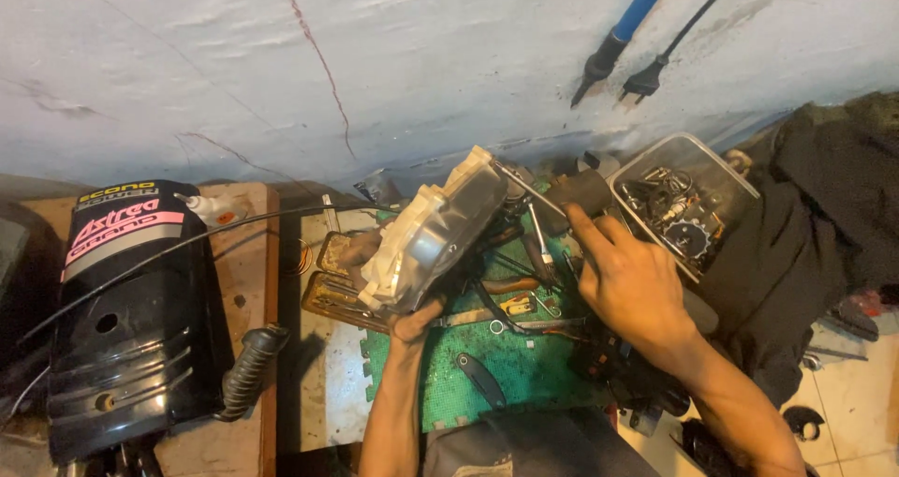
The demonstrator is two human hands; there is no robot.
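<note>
The left hand point(412, 322) grips a white-backed instrument cluster point(435, 229) from below, fingers closed on its lower edge — the unit tilts above the green mat point(524, 365). The right hand point(632, 285) reaches past its upper corner, fingers loosely curled among scattered hand tools point(524, 285), just beside a clear parts box point(684, 201).

Pale blue-white plaster wall point(403, 56), cracked and stained, fills upper half. Worn wooden bench point(248, 280) below left. Light tiled floor point(857, 393) at lower right. Dim, flat light.
</note>
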